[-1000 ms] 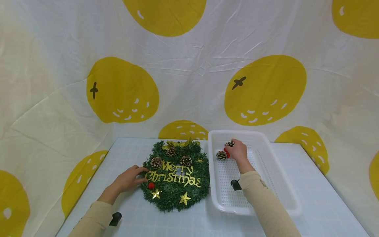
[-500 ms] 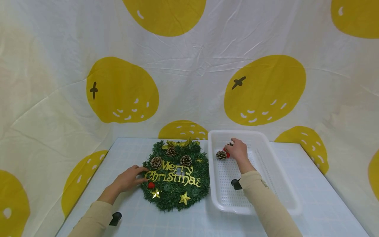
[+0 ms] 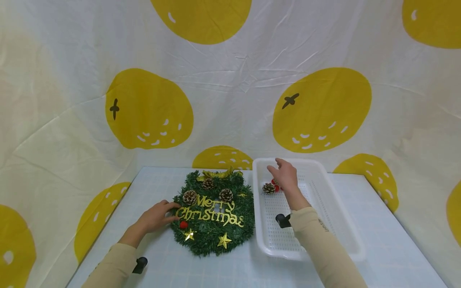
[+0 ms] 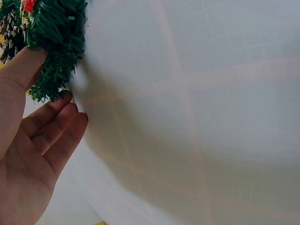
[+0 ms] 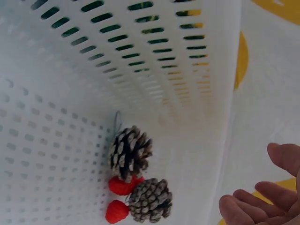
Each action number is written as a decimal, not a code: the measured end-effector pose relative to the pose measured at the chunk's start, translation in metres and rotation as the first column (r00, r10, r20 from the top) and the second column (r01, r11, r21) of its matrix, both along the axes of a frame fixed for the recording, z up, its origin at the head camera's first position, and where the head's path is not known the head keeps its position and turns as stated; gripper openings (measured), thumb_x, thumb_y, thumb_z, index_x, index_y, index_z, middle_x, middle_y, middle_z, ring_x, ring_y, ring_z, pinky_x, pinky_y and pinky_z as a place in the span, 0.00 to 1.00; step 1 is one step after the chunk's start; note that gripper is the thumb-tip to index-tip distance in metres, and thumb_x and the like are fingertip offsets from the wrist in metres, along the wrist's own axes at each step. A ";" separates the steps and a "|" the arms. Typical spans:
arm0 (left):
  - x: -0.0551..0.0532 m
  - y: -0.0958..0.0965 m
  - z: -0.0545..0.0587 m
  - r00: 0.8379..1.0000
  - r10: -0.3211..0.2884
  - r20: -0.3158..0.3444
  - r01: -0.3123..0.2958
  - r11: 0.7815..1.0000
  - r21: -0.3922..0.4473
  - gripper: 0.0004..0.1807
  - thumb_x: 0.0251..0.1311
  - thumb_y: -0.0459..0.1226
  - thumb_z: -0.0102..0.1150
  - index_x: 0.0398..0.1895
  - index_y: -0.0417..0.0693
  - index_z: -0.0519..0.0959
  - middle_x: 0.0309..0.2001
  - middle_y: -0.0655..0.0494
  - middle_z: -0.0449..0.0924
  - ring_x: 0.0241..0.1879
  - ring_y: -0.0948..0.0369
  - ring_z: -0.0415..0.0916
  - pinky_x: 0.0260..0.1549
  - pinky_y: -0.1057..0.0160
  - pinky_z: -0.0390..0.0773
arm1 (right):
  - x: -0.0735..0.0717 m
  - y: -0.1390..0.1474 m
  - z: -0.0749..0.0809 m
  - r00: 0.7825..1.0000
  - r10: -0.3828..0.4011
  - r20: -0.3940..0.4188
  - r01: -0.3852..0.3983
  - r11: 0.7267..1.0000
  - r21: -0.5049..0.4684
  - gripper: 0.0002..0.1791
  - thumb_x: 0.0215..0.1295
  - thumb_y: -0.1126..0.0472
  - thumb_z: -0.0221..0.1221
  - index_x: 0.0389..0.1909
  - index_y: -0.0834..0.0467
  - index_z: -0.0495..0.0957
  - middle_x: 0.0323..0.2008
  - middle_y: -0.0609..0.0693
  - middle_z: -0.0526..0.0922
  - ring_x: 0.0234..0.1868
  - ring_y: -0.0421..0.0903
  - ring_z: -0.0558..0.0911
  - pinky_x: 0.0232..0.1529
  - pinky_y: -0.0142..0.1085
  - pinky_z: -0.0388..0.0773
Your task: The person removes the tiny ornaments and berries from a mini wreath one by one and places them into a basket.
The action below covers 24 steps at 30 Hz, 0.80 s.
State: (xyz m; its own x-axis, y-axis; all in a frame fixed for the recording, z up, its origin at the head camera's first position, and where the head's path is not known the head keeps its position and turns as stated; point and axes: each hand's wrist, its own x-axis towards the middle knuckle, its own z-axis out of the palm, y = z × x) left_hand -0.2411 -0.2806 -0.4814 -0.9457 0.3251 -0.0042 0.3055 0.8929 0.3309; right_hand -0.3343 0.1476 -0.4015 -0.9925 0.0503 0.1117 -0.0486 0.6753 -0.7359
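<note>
In the head view a round green Christmas wreath point(image 3: 201, 246) lies on the table, with gold "Merry Christmas" lettering point(image 3: 210, 216) across its middle. My left hand point(image 3: 156, 217) holds its left edge, greenery between thumb and fingers in the left wrist view. To the right, my right hand point(image 3: 285, 176) hovers over the white basket point(image 3: 268, 240), fingers spread and holding nothing. Two pine cones, one darker pine cone point(image 5: 130, 153) and one greyer pine cone point(image 5: 151, 200), lie inside beside two red balls point(image 5: 116, 211). My right hand partly hides these in the head view.
Three pine cones, one being this pine cone point(image 3: 189, 197), a red ball point(image 3: 183, 225), gold stars point(image 3: 224, 240) and a gold bow point(image 3: 216, 175) decorate the wreath. The basket stands close against its right side. A fruit-print cloth point(image 3: 234, 120) hangs behind the table.
My right hand has let go of a pine cone in the basket and lifted up, its fingers spreading apart. My left hand and the wreath have stayed put.
</note>
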 end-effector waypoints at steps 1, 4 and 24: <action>0.000 0.000 0.000 1.000 0.001 0.002 -0.001 1.000 -0.001 0.23 0.60 0.47 0.66 0.56 0.49 0.78 0.46 0.46 0.75 0.45 0.47 0.76 0.39 0.45 0.78 | 0.002 -0.003 0.003 1.000 0.011 -0.005 -0.011 1.000 -0.019 0.33 0.72 0.52 0.55 0.71 0.64 0.62 0.66 0.66 0.69 0.64 0.62 0.69 0.61 0.54 0.68; 0.000 0.000 0.000 1.000 0.005 0.005 -0.005 1.000 -0.003 0.23 0.60 0.48 0.66 0.56 0.50 0.79 0.46 0.46 0.75 0.45 0.48 0.76 0.38 0.45 0.78 | 0.008 -0.013 0.014 0.999 0.042 -0.023 -0.043 0.997 -0.057 0.33 0.72 0.51 0.55 0.72 0.62 0.62 0.67 0.65 0.68 0.66 0.61 0.68 0.62 0.54 0.67; -0.001 -0.002 -0.003 1.000 0.006 -0.004 -0.006 1.000 0.003 0.23 0.60 0.47 0.66 0.57 0.49 0.78 0.47 0.45 0.75 0.45 0.47 0.76 0.39 0.44 0.78 | 0.065 -0.093 0.049 0.948 0.247 -0.199 -0.270 0.958 -0.098 0.32 0.69 0.49 0.59 0.70 0.58 0.67 0.64 0.59 0.73 0.60 0.59 0.76 0.56 0.51 0.75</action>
